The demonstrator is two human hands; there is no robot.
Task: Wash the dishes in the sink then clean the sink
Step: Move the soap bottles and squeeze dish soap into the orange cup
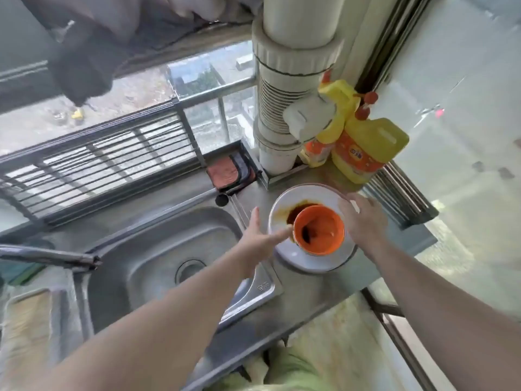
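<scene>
daylight floods in through the window point(197, 88) along the far edge of the counter point(310, 294), and the scene is bright overall, with a cool, slightly washed tone. the frosted pane point(465, 108) at the right glows pale and nearly blows out. the steel sink point(146, 249) carries soft, broad reflections instead of hard glare. shadows are faint and diffuse; a weak one lies under the plate point(284, 210) at its near rim. the whole frame is soft and smeared with compression. wide-angle distortion bends the pipe point(284, 80) and window rails, and both forearms swell toward the bottom corners. the faucet point(50, 256) at the left edge blurs.
</scene>
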